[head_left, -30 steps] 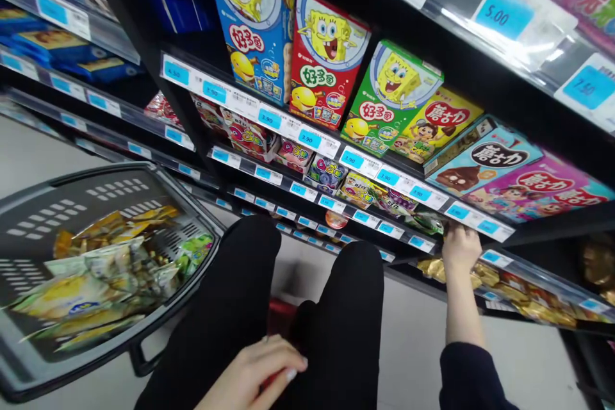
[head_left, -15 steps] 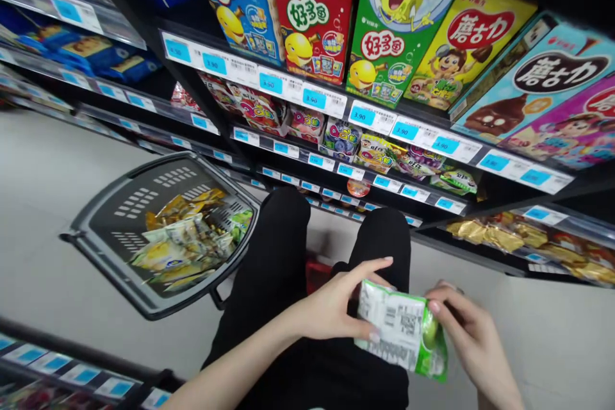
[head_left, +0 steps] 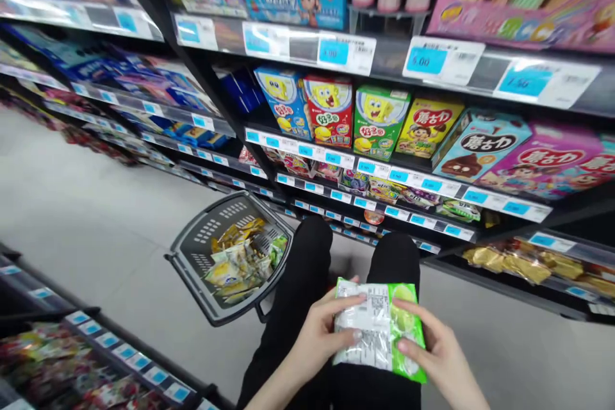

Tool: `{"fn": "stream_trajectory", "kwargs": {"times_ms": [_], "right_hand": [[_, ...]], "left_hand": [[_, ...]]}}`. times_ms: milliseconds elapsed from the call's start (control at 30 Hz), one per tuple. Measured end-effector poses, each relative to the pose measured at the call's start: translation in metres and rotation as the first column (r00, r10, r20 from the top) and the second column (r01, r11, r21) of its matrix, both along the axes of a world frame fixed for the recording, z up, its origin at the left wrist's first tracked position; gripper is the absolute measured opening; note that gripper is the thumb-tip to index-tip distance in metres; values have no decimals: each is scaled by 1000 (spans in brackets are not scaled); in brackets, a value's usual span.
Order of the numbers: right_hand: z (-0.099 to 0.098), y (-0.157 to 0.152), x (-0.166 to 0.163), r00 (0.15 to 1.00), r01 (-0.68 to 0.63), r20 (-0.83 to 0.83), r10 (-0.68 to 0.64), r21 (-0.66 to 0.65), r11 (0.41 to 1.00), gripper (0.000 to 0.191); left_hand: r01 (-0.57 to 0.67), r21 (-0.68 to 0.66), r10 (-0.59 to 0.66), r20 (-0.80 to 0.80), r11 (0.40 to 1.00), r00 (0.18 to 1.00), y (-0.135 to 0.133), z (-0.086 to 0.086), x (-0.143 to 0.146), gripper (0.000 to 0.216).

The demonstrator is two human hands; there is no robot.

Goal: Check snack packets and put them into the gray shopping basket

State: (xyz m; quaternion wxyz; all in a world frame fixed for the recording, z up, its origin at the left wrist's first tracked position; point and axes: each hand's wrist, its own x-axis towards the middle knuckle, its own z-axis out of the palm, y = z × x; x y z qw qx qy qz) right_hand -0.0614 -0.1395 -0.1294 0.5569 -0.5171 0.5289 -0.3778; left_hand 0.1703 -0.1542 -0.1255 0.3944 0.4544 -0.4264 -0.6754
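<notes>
the shelving [head_left: 307,45] fills the far side and the right, packed with cartoon snack boxes [head_left: 331,109] behind blue price tags, and the pale floor [head_left: 96,218] runs off to the left. a grey basket [head_left: 211,230] sits on the floor just left of my knees, partly filled with yellow and green bags. nearest to me, above my lap, is the green and white packet [head_left: 379,327], printed back up with its barcode showing. my left hand [head_left: 317,339] pinches its left edge, thumb on top, and my right hand [head_left: 439,359] closes on the right edge, so both hold it. it looks light, thin and crinkly, a soft film that could slip or crush; i judge the sealed edges the place to grip, not the middle.
</notes>
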Motion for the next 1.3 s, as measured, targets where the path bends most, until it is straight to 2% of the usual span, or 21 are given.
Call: {"fn": "stream_trajectory", "kwargs": {"times_ms": [100, 233, 333, 433, 500, 600, 800, 933, 1033, 1100, 1200, 1300], "right_hand": [[7, -8, 16, 999, 33, -32, -33, -9, 999, 27], [4, -23, 42, 997, 39, -61, -50, -165, 986, 22], [2, -34, 56, 993, 38, -92, -77, -364, 931, 16], [7, -45, 63, 984, 63, -114, -137, -495, 866, 14], [14, -52, 66, 983, 57, -124, -136, -498, 865, 17], [27, -62, 68, 985, 35, -136, -103, -430, 902, 20], [35, -74, 62, 996, 78, -23, -88, -265, 961, 13], [35, -74, 53, 980, 71, -152, -125, -316, 946, 7], [40, -71, 51, 950, 56, -272, -157, -345, 937, 18], [45, -71, 51, 939, 39, -310, -152, -343, 938, 21], [51, -71, 51, 943, 21, -305, -134, -347, 938, 24], [53, -73, 48, 953, -13, -285, -100, -369, 929, 25]], "left_hand": [[-57, -75, 70, 184, 996, 980, 0, 9, 9, 36], [-185, -209, 249, 346, 960, 904, -4, 16, 25, 28], [-218, -302, 334, 416, 928, 846, -11, 28, 36, 20], [-171, -375, 342, 456, 911, 822, -22, 42, 42, 17], [-125, -414, 335, 485, 902, 808, -30, 50, 46, 15], [-57, -451, 322, 535, 891, 781, -40, 62, 48, 14], [-26, -407, 280, 581, 913, 764, -57, 85, 40, 16], [-30, -250, 161, 524, 968, 836, -65, 88, 37, 26], [17, -183, 66, 435, 983, 898, -64, 84, 43, 31], [85, -230, 34, 468, 970, 883, -63, 83, 49, 29], [206, -370, 39, 558, 906, 829, -60, 86, 55, 24], [257, -443, 66, 593, 859, 802, -58, 93, 55, 21]]}}
